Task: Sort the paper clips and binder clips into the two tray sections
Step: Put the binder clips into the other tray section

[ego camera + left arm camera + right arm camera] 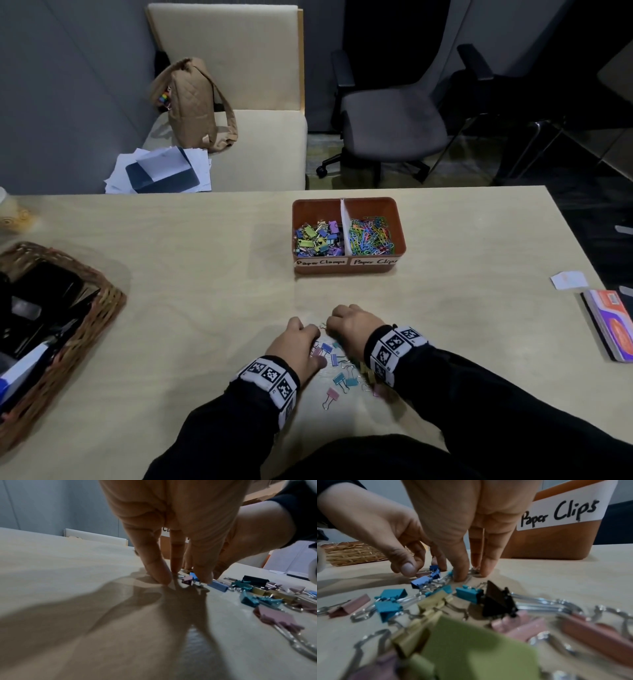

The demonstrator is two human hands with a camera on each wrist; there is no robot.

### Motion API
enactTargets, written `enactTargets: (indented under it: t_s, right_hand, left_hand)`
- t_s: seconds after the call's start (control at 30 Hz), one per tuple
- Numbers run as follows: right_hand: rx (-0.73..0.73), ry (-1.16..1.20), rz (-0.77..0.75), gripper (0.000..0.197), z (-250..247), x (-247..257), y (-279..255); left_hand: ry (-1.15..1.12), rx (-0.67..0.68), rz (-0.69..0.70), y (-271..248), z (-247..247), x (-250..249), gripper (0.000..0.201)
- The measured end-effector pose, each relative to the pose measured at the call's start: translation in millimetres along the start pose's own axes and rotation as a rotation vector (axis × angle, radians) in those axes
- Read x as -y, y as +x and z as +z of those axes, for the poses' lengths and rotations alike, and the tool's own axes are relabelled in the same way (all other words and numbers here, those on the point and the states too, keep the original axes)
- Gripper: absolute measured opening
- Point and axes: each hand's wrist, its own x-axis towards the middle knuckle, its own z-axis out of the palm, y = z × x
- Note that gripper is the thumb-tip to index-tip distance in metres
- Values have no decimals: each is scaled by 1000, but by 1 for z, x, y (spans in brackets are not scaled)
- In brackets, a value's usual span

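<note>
The orange tray stands mid-table; its left section, labelled Paper Clamps, holds binder clips and its right section holds paper clips. Several loose binder clips lie near the front edge. My left hand reaches tip-down into the pile's far end, thumb and fingers pinching around a small pink binder clip and a blue one. Close beside it, my right hand stands tip-down on the table with thumb and fingers closing on a silver wire clip. Teal, black and pink clips lie under that wrist.
A wicker basket of dark items fills the left edge. A striped book and a paper slip lie at the right edge. Chairs and a tan bag stand beyond the table.
</note>
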Motion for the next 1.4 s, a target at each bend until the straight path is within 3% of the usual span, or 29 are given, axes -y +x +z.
enactTargets:
  t_s: [0.17, 0.37, 0.53, 0.93, 1.2, 1.4]
  right_hand:
    - [49, 37, 45, 30, -1, 4, 0]
    - [55, 74, 55, 54, 0, 5, -1]
    - [69, 57, 45, 31, -1, 6, 0]
    - [87, -2, 71, 32, 3, 11, 2]
    - [102, -30, 127, 28, -1, 9, -1]
    - [53, 41, 219, 26, -12, 9, -3]
  left_hand:
    - [9, -22, -13, 2, 4, -9, 34]
    - [2, -63, -6, 6, 8, -6, 26]
    - [12, -34, -21, 7, 6, -5, 19]
    - [274, -28, 9, 4, -2, -3, 20]
    - [193, -15, 26, 5, -3, -1, 16]
    - [252, -8, 45, 8, -1, -2, 24]
